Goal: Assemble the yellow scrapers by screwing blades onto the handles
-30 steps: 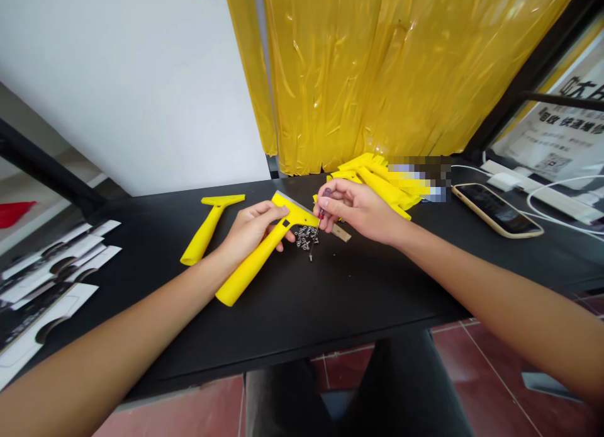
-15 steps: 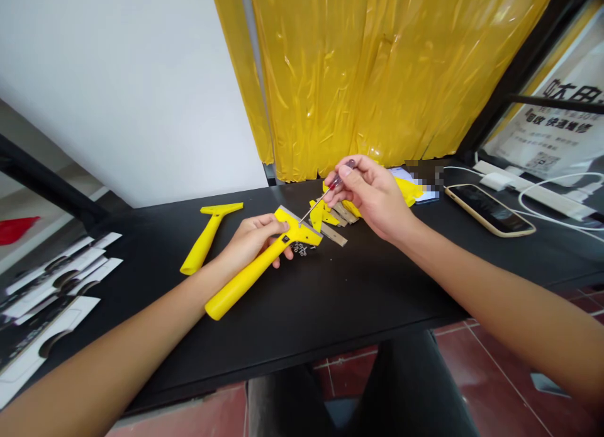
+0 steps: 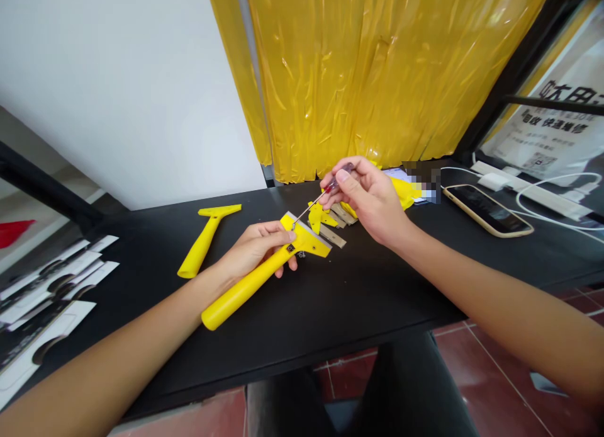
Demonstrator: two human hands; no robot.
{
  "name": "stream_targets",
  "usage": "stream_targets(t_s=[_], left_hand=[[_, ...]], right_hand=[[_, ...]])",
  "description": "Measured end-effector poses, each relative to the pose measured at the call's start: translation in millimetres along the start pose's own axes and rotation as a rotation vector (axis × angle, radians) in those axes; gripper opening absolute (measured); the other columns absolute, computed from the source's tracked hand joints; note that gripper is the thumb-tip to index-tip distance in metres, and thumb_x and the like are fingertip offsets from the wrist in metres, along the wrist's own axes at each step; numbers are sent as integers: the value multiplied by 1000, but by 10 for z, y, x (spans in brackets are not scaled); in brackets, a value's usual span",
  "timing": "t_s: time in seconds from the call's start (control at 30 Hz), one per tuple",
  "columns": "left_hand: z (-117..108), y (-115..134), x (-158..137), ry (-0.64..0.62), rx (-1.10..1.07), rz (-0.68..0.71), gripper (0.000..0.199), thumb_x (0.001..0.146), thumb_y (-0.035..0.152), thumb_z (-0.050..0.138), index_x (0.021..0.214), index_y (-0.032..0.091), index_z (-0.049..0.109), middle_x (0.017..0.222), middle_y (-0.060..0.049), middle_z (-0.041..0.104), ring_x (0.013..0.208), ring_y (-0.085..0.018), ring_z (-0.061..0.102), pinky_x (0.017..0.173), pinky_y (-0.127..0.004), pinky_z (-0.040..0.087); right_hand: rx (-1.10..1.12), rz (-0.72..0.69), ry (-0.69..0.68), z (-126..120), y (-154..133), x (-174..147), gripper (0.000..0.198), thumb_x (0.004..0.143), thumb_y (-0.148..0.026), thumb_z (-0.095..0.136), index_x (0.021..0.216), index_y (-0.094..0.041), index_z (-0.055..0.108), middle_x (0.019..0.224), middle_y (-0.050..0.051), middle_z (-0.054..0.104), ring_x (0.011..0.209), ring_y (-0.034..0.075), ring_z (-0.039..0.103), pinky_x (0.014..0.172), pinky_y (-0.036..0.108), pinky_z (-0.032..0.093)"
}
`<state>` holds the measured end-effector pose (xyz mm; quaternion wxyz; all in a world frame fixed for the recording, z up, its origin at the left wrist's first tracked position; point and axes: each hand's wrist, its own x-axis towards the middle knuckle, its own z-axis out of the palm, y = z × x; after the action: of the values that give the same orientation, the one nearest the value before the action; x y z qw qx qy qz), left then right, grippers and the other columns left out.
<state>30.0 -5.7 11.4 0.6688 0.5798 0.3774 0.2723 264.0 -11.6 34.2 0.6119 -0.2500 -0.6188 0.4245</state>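
My left hand [image 3: 259, 245] is closed round the neck of a yellow scraper [image 3: 245, 290], its thumb on the head near a metal blade that shows along the far edge. Between the fingers and thumb of my right hand [image 3: 361, 191] is a screwdriver [image 3: 340, 177] with a see-through reddish handle. Its thin shaft slants down to the left, and the tip meets the scraper head just beyond my left thumb. Small screws [image 3: 301, 254] lie partly hidden behind the scraper. Loose blades [image 3: 333, 235] and yellow head pieces [image 3: 315, 216] lie past it.
Another yellow scraper handle [image 3: 201, 245] lies on the black table [image 3: 368, 305] to the left. White-and-black cards [image 3: 70, 336] are stacked at the left edge. A phone [image 3: 488, 210], white cables and a power strip [image 3: 533, 188] occupy the right. Yellow film [image 3: 401, 78] hangs behind.
The scraper head has turned and shifted slightly right and down in my left hand. The screwdriver tip has gone from the middle of the head to the spot near my left thumb.
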Motion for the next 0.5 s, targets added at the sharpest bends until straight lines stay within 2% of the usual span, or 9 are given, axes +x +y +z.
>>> stream_targets(t_s=[0.27, 0.5], left_hand=[[-6, -2, 3, -40, 18, 0, 20, 89, 33, 70, 94, 13, 67, 68, -10, 73, 54, -17, 67, 44, -22, 52], [-13, -1, 5, -38, 19, -11, 24, 87, 37, 71, 89, 14, 66, 66, -9, 72, 49, -16, 64, 43, -22, 50]], right_hand=[[-15, -16, -4, 6, -9, -8, 30, 93, -50, 63, 101, -24, 51, 99, 3, 66, 80, 15, 69, 73, 30, 61], [-76, -22, -18, 16, -42, -25, 31, 93, -52, 62, 100, -24, 51, 99, 3, 67, 79, 14, 69, 74, 30, 61]])
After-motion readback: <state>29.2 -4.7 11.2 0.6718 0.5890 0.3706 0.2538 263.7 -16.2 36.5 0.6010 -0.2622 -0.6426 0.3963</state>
